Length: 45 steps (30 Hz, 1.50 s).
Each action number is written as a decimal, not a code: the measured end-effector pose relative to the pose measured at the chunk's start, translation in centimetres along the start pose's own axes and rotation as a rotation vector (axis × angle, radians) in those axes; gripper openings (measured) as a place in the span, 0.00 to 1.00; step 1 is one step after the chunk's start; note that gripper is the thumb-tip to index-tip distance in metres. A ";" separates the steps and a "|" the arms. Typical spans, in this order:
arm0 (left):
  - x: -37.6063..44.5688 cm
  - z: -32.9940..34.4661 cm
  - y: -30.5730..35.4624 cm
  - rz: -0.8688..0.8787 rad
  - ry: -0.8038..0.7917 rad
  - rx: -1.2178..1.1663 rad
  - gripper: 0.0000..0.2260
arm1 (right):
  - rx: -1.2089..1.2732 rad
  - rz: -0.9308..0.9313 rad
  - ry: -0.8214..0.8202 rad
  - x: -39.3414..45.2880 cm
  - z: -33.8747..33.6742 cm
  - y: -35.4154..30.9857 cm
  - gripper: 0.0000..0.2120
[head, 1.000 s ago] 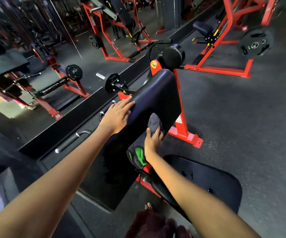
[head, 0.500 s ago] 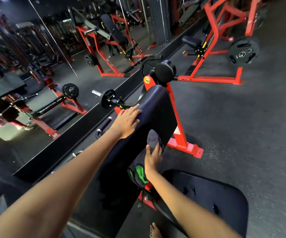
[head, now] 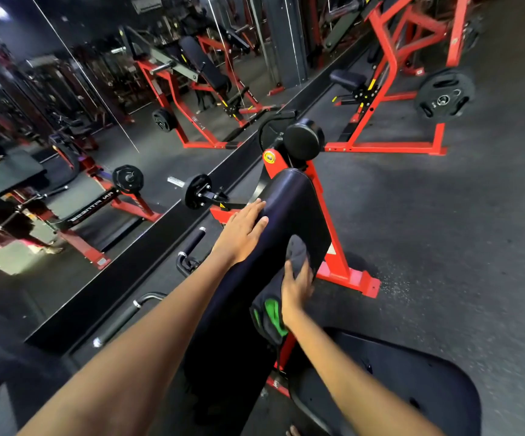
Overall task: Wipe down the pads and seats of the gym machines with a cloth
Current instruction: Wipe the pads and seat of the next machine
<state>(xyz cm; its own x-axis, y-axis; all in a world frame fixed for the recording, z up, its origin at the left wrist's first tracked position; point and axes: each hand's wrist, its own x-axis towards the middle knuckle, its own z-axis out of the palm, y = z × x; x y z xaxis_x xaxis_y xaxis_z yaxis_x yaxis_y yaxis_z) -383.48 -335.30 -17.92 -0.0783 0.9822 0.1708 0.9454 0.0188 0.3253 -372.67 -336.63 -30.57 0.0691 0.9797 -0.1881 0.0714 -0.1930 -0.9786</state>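
One pad was under way and the rest looked untouched. The right hand (head: 297, 286) pressed a dark cloth (head: 295, 256) with a green patch flat against the right side of the long angled pad (head: 292, 202), fingers fairly straight. The left hand (head: 242, 229) lay open on the pad's left edge, steadying it. I judged the upper stretch, the round roller pad (head: 303, 138) and the seat (head: 412, 382) below were yet to do. Open floor lay to the right; a mirror wall (head: 66, 121) closed in the left.
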 end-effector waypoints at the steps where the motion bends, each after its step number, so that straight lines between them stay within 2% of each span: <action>1: 0.0 0.1 0.0 0.004 0.016 -0.016 0.28 | 0.010 0.037 0.008 1.0 -0.1 -1.4 0.25; 3: 0.1 0.1 0.0 0.011 0.049 -0.063 0.28 | -0.027 -0.016 0.014 1.7 -0.1 -3.4 0.25; 7: 0.1 0.3 0.0 -0.021 0.074 -0.219 0.28 | -0.127 -0.468 -0.036 -2.0 0.0 -2.2 0.27; 9: 0.1 0.2 0.1 -0.040 0.074 -0.270 0.28 | -0.157 -0.601 -0.076 -3.6 -0.2 0.0 0.26; 11: 0.0 0.1 0.2 -0.041 0.057 -0.261 0.30 | -0.116 -0.544 -0.034 -2.0 -0.4 0.5 0.25; 13: -0.1 0.0 0.2 -0.033 0.042 -0.240 0.33 | -0.117 -0.326 0.022 0.8 -0.5 -1.5 0.25; 15: -0.1 0.0 0.2 -0.029 0.043 -0.229 0.36 | -0.154 -0.162 -0.007 3.6 -0.7 -4.4 0.25; 17: -0.1 0.2 0.1 -0.023 0.056 -0.212 0.36 | -0.191 -0.209 -0.035 4.6 -0.8 -6.8 0.25; 19: 0.0 0.1 0.1 -0.032 0.061 -0.206 0.36 | -0.244 -0.366 -0.046 3.4 -0.8 -7.3 0.23; 21: 0.1 0.1 0.2 -0.067 0.038 -0.238 0.36 | -0.246 -0.551 -0.053 1.0 -0.9 -5.4 0.22; 23: 0.2 0.1 0.3 -0.114 0.021 -0.298 0.35 | -0.199 -0.630 -0.055 0.0 -1.3 -2.8 0.23; 25: 0.5 0.1 0.2 -0.120 0.022 -0.246 0.33 | -0.131 -0.529 -0.013 2.2 -1.3 -2.1 0.22; 29: 1.3 0.1 0.0 -0.010 0.024 -0.025 0.36 | -0.087 -0.141 0.006 7.1 -0.7 -6.1 0.26; 31: 1.7 0.1 -0.1 0.026 0.035 0.056 0.38 | -0.137 -0.164 0.007 7.5 -0.8 -7.6 0.26; 34: 2.0 0.1 0.3 0.058 0.062 0.131 0.39 | -0.165 -0.389 -0.017 5.7 -1.1 -6.3 0.23; 36: 2.3 -0.2 0.5 0.049 0.055 0.178 0.40 | -0.124 -0.457 -0.002 4.7 -1.0 -4.2 0.23; 38: 3.1 -0.3 0.8 0.024 0.038 0.234 0.36 | -0.091 -0.381 0.042 5.8 -0.8 -3.3 0.23; 40: 4.3 -0.2 1.3 0.008 0.016 0.287 0.30 | -0.065 -0.201 0.065 7.7 -0.6 -4.5 0.24; 42: 5.0 0.1 1.8 -0.010 0.028 0.334 0.33 | -0.073 -0.072 0.039 9.5 -0.6 -6.7 0.24; 43: 5.1 0.3 2.1 -0.015 0.051 0.341 0.34 | -0.093 -0.083 0.037 10.1 -0.7 -7.7 0.24; 45: 5.2 0.6 2.0 -0.010 0.102 0.328 0.37 | -0.174 -0.225 0.040 10.1 -0.6 -8.8 0.23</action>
<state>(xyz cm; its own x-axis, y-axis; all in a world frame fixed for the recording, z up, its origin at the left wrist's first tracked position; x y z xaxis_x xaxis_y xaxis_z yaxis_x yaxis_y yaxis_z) -381.81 -330.01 -16.93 -0.1039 0.9582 0.2666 0.9945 0.1039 0.0142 -371.98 -325.06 -23.79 0.0709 0.9967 0.0386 0.2584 0.0191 -0.9659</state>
